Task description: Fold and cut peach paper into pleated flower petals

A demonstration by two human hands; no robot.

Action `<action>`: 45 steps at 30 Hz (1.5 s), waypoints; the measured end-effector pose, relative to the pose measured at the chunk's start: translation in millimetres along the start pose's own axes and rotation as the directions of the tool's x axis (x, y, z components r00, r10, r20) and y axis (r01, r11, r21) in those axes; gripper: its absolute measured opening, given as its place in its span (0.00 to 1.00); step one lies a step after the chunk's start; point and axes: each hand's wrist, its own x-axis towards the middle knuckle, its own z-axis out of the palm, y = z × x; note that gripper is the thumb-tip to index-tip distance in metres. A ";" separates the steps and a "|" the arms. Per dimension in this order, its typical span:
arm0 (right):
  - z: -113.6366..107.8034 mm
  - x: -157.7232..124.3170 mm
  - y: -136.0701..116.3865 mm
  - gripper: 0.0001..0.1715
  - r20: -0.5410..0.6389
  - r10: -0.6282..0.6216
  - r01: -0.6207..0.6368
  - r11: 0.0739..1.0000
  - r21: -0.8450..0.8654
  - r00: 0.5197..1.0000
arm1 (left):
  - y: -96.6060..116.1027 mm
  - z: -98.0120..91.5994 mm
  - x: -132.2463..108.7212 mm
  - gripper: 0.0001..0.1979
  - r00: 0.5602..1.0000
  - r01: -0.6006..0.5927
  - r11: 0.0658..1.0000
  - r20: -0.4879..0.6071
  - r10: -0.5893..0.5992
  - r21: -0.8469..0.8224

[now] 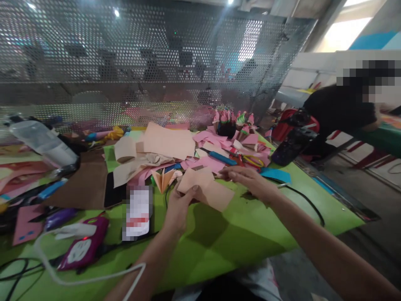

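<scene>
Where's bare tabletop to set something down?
Bare green table shows between the forearms, nearer the person than the peach paper in the left hand. A smaller patch lies right of the black cord. Crowded: the far side, with pink scraps; the left, with phone and magenta case.

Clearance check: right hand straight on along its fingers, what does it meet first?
Probably the peach paper in the left hand, though the pink paper behind lies close; depth is unclear.

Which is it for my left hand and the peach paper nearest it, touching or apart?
Touching. The head view shows the left hand gripping the peach paper, with the thumb lying over the paper's near edge.
</scene>
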 end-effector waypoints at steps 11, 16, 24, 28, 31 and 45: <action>26.2 -27.9 0.1 0.12 -0.162 0.044 -0.019 0.988 0.151 0.986 | 2.3 -6.2 0.6 0.18 0.997 -0.071 0.979 0.057 0.061 0.191; 21.0 -37.6 2.6 0.14 -0.226 0.080 -0.034 0.979 0.200 0.971 | 2.0 -10.5 -3.4 0.11 0.983 -0.158 0.914 0.148 0.110 0.373; 23.2 -45.6 9.0 0.14 -0.278 0.010 0.006 0.998 0.055 0.960 | -1.8 -11.0 -18.7 0.20 0.993 -0.067 0.934 0.111 0.029 0.352; 29.7 -48.1 13.6 0.12 -0.265 -0.019 0.040 0.996 0.077 0.964 | -7.2 -17.5 -24.8 0.28 0.990 0.053 0.950 0.105 -0.089 0.307; 33.8 -49.1 16.8 0.12 -0.281 -0.041 0.068 0.994 0.086 0.959 | -11.3 -20.0 -27.3 0.30 0.981 0.130 0.952 0.103 -0.164 0.278; 42.4 -56.3 24.0 0.13 -0.350 -0.259 0.221 0.964 -0.146 0.900 | -19.3 -20.1 -40.7 0.15 0.982 0.092 0.915 0.115 -0.149 0.392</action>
